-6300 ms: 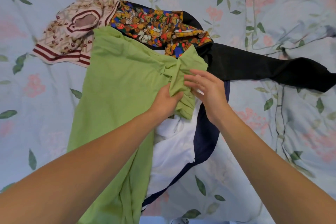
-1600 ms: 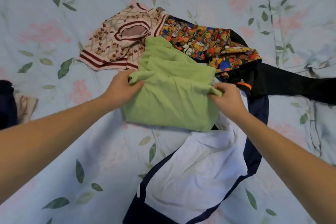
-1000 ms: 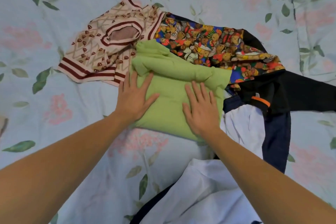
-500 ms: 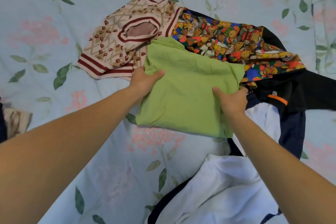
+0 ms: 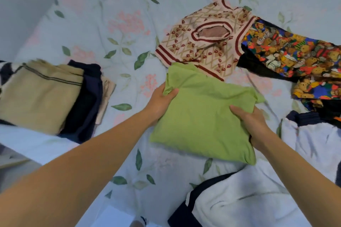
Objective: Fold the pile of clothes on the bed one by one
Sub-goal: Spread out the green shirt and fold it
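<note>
Green folded garment (image 5: 201, 116) over floral bedsheet (image 5: 110, 5), folded stack (image 5: 42, 94) left

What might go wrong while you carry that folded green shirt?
The green shirt is held only at its two sides, by the left hand and right hand, so its loose top corner may flop open. The folded stack looks uneven, so the shirt might slide off if set there.
</note>
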The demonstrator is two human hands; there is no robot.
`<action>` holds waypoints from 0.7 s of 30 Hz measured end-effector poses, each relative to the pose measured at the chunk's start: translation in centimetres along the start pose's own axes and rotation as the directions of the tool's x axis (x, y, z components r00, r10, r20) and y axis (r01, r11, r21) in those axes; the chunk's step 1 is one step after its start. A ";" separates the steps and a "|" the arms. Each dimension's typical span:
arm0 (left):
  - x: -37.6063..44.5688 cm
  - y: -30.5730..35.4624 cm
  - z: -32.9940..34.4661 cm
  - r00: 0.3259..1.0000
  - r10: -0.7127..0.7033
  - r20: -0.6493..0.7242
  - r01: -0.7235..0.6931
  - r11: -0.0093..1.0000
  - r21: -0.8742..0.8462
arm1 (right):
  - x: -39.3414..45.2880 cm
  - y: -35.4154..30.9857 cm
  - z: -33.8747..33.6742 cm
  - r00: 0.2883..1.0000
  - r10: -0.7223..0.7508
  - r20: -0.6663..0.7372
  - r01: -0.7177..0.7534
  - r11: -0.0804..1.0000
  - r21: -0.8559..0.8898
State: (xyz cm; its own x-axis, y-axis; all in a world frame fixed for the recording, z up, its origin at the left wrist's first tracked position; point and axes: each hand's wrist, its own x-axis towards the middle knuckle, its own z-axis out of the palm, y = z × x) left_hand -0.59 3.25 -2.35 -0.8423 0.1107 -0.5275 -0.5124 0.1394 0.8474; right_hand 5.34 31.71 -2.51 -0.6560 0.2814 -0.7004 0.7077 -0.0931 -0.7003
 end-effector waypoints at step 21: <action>-14.1 6.9 -42.3 0.977 0.050 -0.208 -0.088 0.981 -0.174 | -19.5 -8.1 37.9 0.970 -0.163 0.180 0.144 0.983 0.114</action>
State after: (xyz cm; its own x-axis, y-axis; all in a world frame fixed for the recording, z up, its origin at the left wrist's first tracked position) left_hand 0.66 -38.96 13.44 -0.8834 -0.0890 -0.4600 -0.4579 -0.0440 0.8879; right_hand 2.44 -9.27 11.63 -0.7987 0.1167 -0.5904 0.5715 -0.1603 -0.8048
